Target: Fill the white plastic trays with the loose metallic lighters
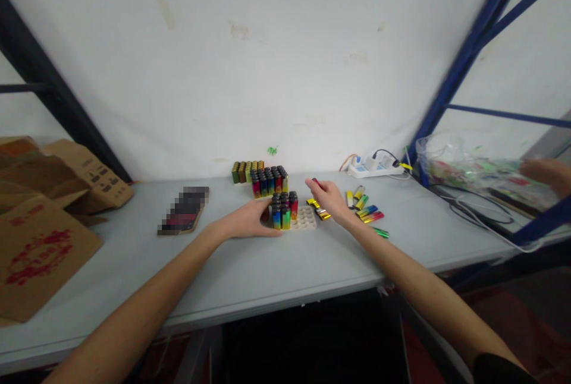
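Note:
A white tray (306,219) with rows of holes lies on the grey table. Several upright lighters (285,216), shiny and multicoloured with dark tops, fill its left part; holes on the right show bare. My left hand (254,219) is wrapped round the tray's left end, thumb at the front, its other fingers partly hidden behind the lighters. Just above and right of the tray, my right hand (330,198) is closed on a lighter (316,182), of which only a dark reddish end shows. Loose lighters (369,213) lie to the right of this hand, and others beneath it.
Behind the tray stand two more blocks of upright lighters (270,182) (243,172). A phone (185,210) lies at left, beside open cardboard boxes (49,253). A power strip (375,165) sits by the wall. Another person's hand (546,173) shows at far right, past the blue frame (459,69).

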Demonstrator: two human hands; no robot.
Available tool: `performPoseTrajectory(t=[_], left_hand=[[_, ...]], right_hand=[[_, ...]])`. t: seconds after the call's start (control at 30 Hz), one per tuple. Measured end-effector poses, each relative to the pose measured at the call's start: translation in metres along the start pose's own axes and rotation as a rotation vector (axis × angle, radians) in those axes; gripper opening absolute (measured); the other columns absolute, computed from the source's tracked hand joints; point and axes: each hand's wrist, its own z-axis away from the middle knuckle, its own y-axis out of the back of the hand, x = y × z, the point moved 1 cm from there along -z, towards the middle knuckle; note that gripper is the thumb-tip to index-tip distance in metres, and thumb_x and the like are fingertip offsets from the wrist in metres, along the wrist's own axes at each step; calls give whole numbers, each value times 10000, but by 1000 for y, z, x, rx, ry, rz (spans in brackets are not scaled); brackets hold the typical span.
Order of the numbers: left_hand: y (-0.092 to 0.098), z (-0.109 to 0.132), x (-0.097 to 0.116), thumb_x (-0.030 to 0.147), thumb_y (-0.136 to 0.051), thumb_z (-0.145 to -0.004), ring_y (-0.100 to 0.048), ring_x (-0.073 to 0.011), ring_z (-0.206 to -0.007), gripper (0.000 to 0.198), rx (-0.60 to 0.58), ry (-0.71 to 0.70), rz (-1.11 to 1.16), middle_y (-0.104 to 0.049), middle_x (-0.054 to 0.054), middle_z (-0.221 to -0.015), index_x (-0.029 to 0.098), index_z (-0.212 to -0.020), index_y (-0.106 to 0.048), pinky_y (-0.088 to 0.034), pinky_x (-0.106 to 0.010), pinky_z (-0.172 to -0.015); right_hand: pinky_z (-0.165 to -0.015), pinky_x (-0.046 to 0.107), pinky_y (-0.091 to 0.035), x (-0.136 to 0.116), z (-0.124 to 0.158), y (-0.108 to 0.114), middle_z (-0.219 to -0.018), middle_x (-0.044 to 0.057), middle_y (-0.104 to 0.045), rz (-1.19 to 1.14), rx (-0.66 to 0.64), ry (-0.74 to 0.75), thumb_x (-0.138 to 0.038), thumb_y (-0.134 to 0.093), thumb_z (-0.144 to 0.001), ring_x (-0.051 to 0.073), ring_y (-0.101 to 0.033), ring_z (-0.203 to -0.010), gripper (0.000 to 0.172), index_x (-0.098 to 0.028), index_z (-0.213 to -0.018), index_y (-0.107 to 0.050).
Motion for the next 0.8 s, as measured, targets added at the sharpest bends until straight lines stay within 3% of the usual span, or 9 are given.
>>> performPoseTrajectory(t=[0.17,0.43,0.53,0.67,0.8], left_hand=[[-1,0,0,544,-816,-757,-732,-287,-1010,675,-27,5,60,-757,-82,-1200,197,-1295,-601,-578,-355,-839],[-1,1,2,520,-841,-731,-731,-304,-1035,681,-5,4,58,-757,-85,-1207,200,-1284,-605,-581,-378,-874],[-1,0,1,519,-832,-742,-736,-301,-1011,657,-25,11,71,-761,-82,-1191,201,-1274,-612,-587,-375,-843],[-1,0,-2,553,-827,-734,-730,-300,-983,683,-14,0,62,-765,-81,-1163,203,-1281,-618,-585,-379,-824],[0,0,-4,574,-825,-713,-718,-288,-949,708,-9,-29,85,-763,-79,-1144,207,-1286,-628,-575,-367,-797]], right_hand=[[-548,279,-214,-3,6,-5,-586,-37,-305,119,-16,55,-492,-464,-793,116,-320,-577,338,-231,-601,-367],[-553,274,-237,-9,10,-10,-600,-36,-329,138,-87,102,-466,-450,-824,121,-354,-588,335,-226,-602,-378],[-582,270,-291,-10,10,-7,-629,-35,-417,148,-64,188,-531,-474,-914,133,-414,-620,397,-215,-675,-457],[-640,268,-397,-11,8,2,-723,-27,-581,113,-92,284,-565,-430,-1026,147,-528,-652,379,-216,-961,-563],[-692,280,-451,-16,8,14,-902,62,-675,218,-120,468,-573,-475,-1033,181,-602,-799,412,-205,-947,-638]])
